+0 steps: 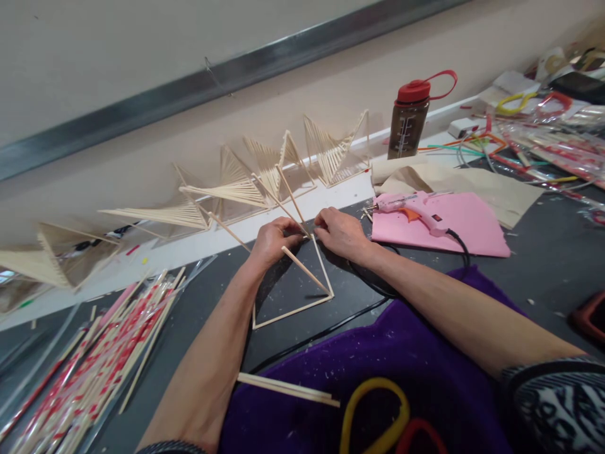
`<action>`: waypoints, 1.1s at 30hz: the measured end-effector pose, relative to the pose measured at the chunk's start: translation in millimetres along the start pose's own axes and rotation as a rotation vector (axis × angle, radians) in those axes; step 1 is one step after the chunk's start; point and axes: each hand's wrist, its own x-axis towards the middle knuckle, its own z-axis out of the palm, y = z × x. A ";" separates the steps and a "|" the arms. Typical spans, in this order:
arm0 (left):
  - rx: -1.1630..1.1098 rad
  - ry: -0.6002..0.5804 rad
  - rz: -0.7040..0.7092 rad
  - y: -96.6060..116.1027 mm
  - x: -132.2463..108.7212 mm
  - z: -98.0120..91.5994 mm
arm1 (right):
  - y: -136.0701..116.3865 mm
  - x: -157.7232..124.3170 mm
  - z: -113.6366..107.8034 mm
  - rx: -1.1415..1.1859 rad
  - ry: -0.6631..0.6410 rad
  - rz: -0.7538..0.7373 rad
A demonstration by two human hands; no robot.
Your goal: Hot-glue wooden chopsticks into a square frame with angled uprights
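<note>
A frame of thin wooden sticks (293, 313) lies on the dark table, with several sticks standing slanted from its corners. At its far corner, my left hand (276, 241) pinches the stick joint between thumb and fingers. My right hand (343, 232) is at the same corner from the other side, its fingers curled in against the sticks; the fingertips are partly hidden. One slanted stick (306, 271) rises from the near right corner. To the right, a pink hot glue gun (416, 208) rests on a pink foam sheet (472, 221).
Finished-looking stick models (227, 183) line the wall ledge. Wrapped sticks (108, 359) lie at left. Two loose sticks (288, 388) and yellow-handled scissors (373, 410) rest on purple cloth (302, 359). A red-capped bottle (409, 120) stands behind; a black cord (326, 328) crosses the table.
</note>
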 end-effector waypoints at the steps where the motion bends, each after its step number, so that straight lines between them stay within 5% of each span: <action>1: 0.007 0.012 -0.019 2.3 -0.5 -0.1 | -0.3 0.5 -1.1 0.033 0.020 0.022; 7: 0.188 0.102 -0.022 14.6 -3.2 -1.7 | 1.6 3.6 -10.2 0.124 0.075 0.137; 16: 0.510 0.070 -0.064 22.3 -7.2 -3.8 | 0.6 4.7 -17.5 -0.117 -0.037 0.133; 24: 0.443 0.087 0.046 15.7 -6.7 -6.8 | 0.9 2.5 -18.4 -0.176 -0.061 0.121; 33: 0.240 0.007 0.151 10.7 -0.8 4.7 | 6.3 -0.8 1.2 -0.178 -0.124 -0.237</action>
